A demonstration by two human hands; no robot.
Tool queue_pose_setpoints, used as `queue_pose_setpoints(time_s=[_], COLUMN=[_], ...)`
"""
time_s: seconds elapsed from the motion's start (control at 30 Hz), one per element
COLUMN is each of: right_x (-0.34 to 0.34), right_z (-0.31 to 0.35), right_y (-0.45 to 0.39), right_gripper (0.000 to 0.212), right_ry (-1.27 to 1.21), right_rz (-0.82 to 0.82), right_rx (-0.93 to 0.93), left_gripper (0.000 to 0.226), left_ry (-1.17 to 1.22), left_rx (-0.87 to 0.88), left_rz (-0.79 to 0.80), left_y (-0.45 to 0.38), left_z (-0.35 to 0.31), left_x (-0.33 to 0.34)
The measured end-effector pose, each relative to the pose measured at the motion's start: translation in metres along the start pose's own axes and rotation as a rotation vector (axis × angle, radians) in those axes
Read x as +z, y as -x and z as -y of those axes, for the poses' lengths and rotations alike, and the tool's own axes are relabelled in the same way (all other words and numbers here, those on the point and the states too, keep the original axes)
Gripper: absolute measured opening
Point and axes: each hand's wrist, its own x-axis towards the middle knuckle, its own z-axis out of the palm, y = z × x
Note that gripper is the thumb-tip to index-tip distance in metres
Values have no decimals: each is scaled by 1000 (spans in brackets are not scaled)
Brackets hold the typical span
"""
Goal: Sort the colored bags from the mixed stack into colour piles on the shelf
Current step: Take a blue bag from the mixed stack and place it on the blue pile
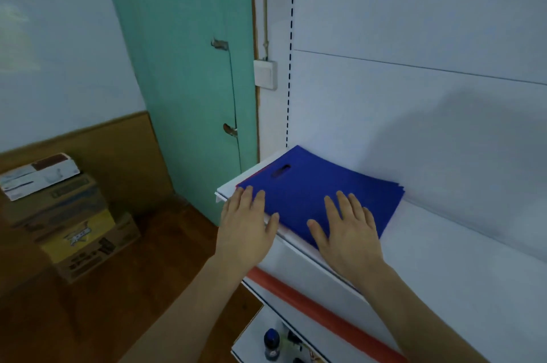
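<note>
Head view: left hand (247,222) and right hand (346,225) lie flat, fingers straight, gripping nothing, on the blue bags (319,189) stacked at the shelf (444,244) corner. Red edge (254,174) beneath — a careless sideways push could slide the stack off.

Red bag (255,175): only an edge shows under my blue stack (325,194). Carton (80,241) print: blurred. Lower-shelf bottle (271,345): label unreadable.
</note>
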Motion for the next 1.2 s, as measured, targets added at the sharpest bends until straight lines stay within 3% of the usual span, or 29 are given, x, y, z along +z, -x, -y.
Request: queue_pose_setpoints(time_s=[0.4, 0.5, 0.63, 0.73, 0.87, 1.03, 1.2], right_x=[27, 23, 17, 16, 16, 3, -16], right_z=[33, 34, 37, 40, 41, 31, 9], right_y=[-7, -3, 6, 9, 9, 18, 20], right_gripper=[69, 66, 64, 68, 71, 72, 50], right_ry=[80, 106, 173, 179, 145, 114, -233], right_rz=[64, 51, 19, 44, 53, 35, -86], right_rx=[323, 378, 608, 715, 776, 932, 988], left_gripper=[88, 80, 59, 59, 63, 51, 64], left_ry=[-137, -160, -52, 4, -36, 34, 181], left_rx=[334, 376, 482, 480, 426, 511, 589], left_rz=[104, 70, 34, 40, 57, 65, 65], left_y=[-91, -88, -82, -81, -84, -74, -70], left_z=[41, 38, 29, 27, 33, 22, 16], left_x=[33, 39, 48, 51, 51, 50, 45])
